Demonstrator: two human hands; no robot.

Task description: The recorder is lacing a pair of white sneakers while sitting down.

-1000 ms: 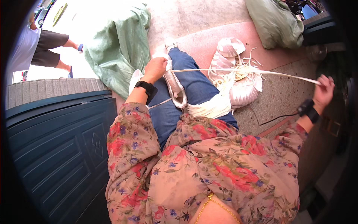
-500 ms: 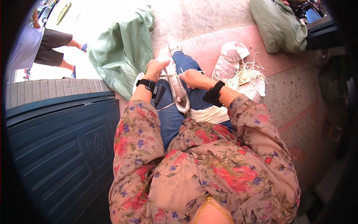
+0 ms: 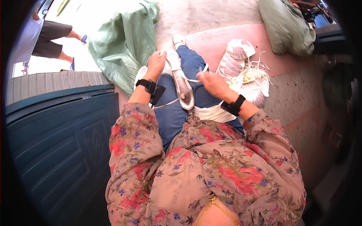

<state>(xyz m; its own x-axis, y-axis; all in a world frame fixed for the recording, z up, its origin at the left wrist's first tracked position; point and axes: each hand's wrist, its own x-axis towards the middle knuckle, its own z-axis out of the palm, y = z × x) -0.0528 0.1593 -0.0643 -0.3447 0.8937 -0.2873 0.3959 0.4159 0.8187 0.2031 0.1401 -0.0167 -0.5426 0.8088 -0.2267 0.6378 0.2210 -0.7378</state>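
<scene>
A white shoe lies lengthwise on my lap, its opening toward me. My right hand is closed on a white shoelace that runs out from the shoe; a loose end stands up above my fingers. Left of the shoe's far end, my left hand is closed with its fingertips pinched together; what they hold is too small to make out. Another white shoe shows partly behind my left wrist. Across my right thigh lies a bundle of white laces.
Several white shoes and a tangle of laces sit on the floor at my right. Green sacks stand ahead left and far right. A blue panelled door is at my left. Another person stands at far left.
My right hand has moved right, away from the shoe, drawing the lace out. My left hand has shifted slightly up and left. The other person's legs have barely moved.
</scene>
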